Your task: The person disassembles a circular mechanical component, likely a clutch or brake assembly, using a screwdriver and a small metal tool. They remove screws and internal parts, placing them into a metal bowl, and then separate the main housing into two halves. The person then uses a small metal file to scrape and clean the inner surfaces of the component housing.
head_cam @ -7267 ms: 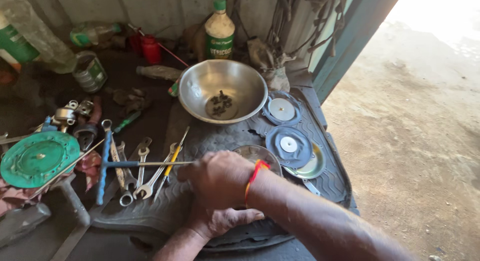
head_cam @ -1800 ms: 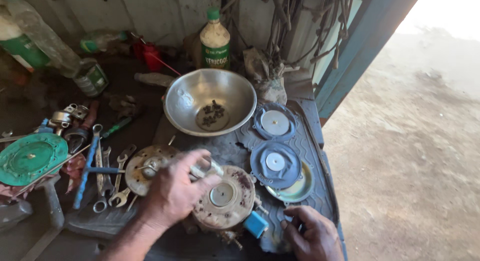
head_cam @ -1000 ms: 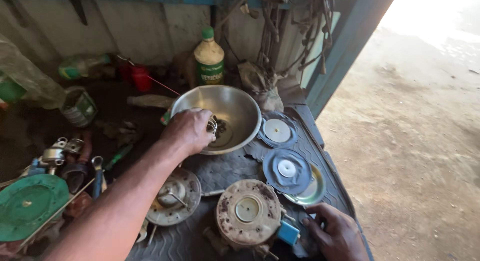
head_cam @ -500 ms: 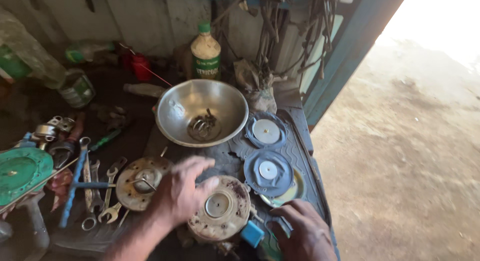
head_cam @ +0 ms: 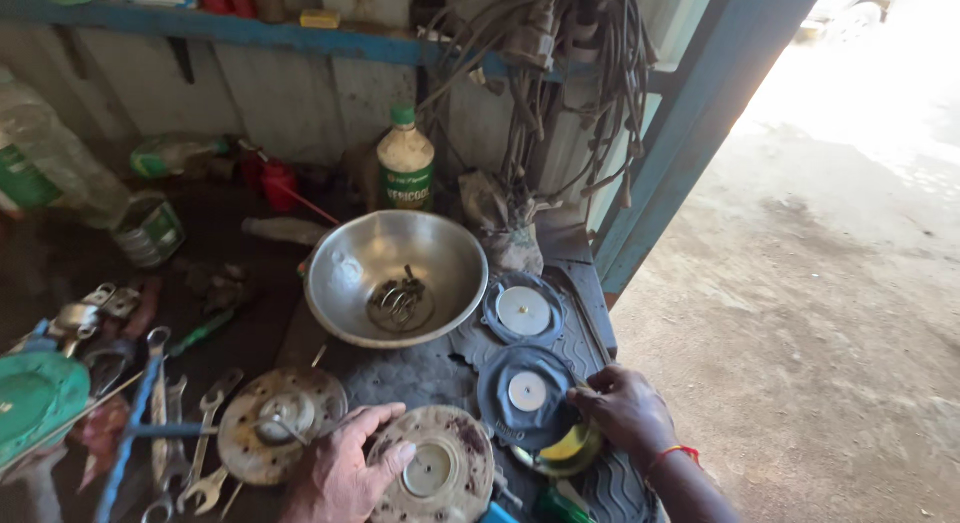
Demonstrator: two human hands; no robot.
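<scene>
The rusty disc [head_cam: 432,471] lies flat on the worktop [head_cam: 400,378], face up, its centre hub pointing at the camera; being round, it shows no long axis, and its lower edge is cut off by the frame. It sits in front of the steel bowl [head_cam: 395,273]. The left hand [head_cam: 345,468] rests on the disc's left rim, fingers [head_cam: 385,455] spread loosely, not clenched. Right of the disc, the right hand [head_cam: 625,411] pinches the edge of a dark diaphragm [head_cam: 525,395]; its fingertips hide the grip, and a yellow ring [head_cam: 570,448] beneath is mostly covered. Small metal parts in the bowl are hard to make out. Both forearms are cut off.
</scene>
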